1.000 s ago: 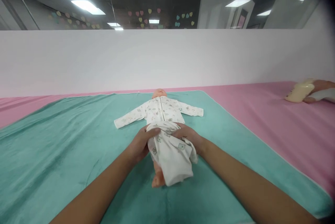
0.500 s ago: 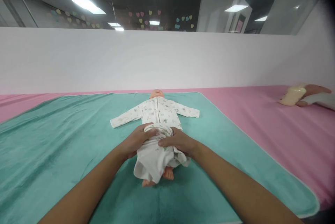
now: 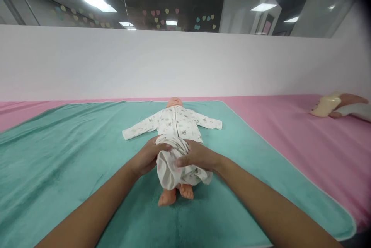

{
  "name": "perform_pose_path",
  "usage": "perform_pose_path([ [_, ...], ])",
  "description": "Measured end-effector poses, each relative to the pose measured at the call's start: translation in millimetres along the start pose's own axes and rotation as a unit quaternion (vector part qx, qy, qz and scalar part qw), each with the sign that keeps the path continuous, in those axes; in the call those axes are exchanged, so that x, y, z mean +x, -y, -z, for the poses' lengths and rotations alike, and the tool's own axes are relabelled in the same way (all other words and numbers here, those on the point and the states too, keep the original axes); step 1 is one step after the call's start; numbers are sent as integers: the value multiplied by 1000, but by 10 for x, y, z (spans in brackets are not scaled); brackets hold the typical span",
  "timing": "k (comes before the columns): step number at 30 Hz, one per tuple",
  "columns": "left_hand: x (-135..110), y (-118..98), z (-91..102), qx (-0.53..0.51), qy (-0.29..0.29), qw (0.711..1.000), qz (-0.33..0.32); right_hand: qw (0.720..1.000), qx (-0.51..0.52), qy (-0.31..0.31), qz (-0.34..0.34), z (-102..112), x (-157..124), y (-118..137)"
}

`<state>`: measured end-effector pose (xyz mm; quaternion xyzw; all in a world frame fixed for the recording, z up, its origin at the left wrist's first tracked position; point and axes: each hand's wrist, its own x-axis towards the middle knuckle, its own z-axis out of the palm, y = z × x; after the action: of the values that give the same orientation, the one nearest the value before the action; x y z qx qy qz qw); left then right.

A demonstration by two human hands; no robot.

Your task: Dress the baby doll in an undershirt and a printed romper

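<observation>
A baby doll (image 3: 174, 102) lies on its back, its head toward the wall and its bare feet (image 3: 167, 197) toward me. It wears a white printed long-sleeved top (image 3: 185, 122) with both sleeves spread out. White printed baby pants (image 3: 169, 172) are bunched around the doll's legs, and only the feet show below. My left hand (image 3: 148, 158) grips the bunched cloth from the left, thumb on top. My right hand (image 3: 199, 156) grips it from the right, its thumb across the front. The fingers under the cloth are hidden.
A teal blanket (image 3: 72, 163) lies under the doll, over a pink cover (image 3: 327, 155). At far right, what looks like a doll's arm lies next to a cream-coloured item (image 3: 325, 106). Behind stands a white wall (image 3: 145, 66) with glass above.
The pants' hem has been drawn up and bunched more between my hands, so more of the doll's feet shows. Both hands keep their hold on the cloth.
</observation>
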<state>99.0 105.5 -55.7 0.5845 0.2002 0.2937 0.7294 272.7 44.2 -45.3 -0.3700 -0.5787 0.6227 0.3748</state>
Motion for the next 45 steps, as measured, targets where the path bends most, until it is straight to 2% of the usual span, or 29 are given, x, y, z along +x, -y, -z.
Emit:
perform_pose_path([
  [2, -3, -7, 10, -15, 19, 1000, -9, 999, -46, 0, -17, -18, -12, 26],
  [4, -10, -26, 3, -11, 34, 999, -12, 999, -38, -28, -16, -41, -16, 19],
  [9, -15, -75, -46, 74, 43, 996, -4, 984, 153, -88, 16, -38, 12, -114],
  [13, 3, -93, -78, 114, 52, 992, -4, 968, 240, -69, -6, 25, 32, -205],
  [15, 13, -94, -87, 113, 59, 992, -5, 969, 245, -32, -5, 33, 36, -213],
  [17, 15, -91, -92, 111, 66, 992, -14, 972, 232, -27, 18, 17, 43, -205],
  [20, -15, -99, -111, 145, 50, 988, -32, 977, 195, -70, 49, -23, 60, -189],
  [23, -107, -147, -188, 226, 2, 973, -37, 982, 143, -108, 58, -46, 68, -170],
  [25, -187, -189, -277, 287, -35, 956, -45, 987, 106, -109, 56, -50, 56, -145],
  [27, -252, -211, -374, 365, -65, 927, -60, 993, 62, -89, 52, -51, 29, -110],
  [30, -267, -162, -474, 507, -110, 850, -87, 997, -16, -54, 46, -50, -18, -65],
  [32, -225, -89, -486, 579, -145, 795, -105, 995, -62, -58, 44, -45, -32, -62],
  [33, -198, -52, -478, 598, -162, 777, -115, 993, -87, -70, 48, -43, -28, -71],
  [35, -163, 3, -453, 598, -192, 768, -125, 980, -154, -105, 69, -48, -5, -103],
  [37, -178, 18, -450, 563, -228, 788, -103, 954, -243, -143, 103, -71, 24, -140],
  [40, -306, -22, -545, 492, -269, 828, -11, 886, -394, -185, 158, -128, 32, -166],
  [42, -439, -62, -662, 454, -294, 840, 45, 839, -480, -183, 181, -157, 9, -155],
  [45, -655, -102, -838, 411, -337, 841, 102, 791, -572, -122, 178, -173, -35, -124],
])
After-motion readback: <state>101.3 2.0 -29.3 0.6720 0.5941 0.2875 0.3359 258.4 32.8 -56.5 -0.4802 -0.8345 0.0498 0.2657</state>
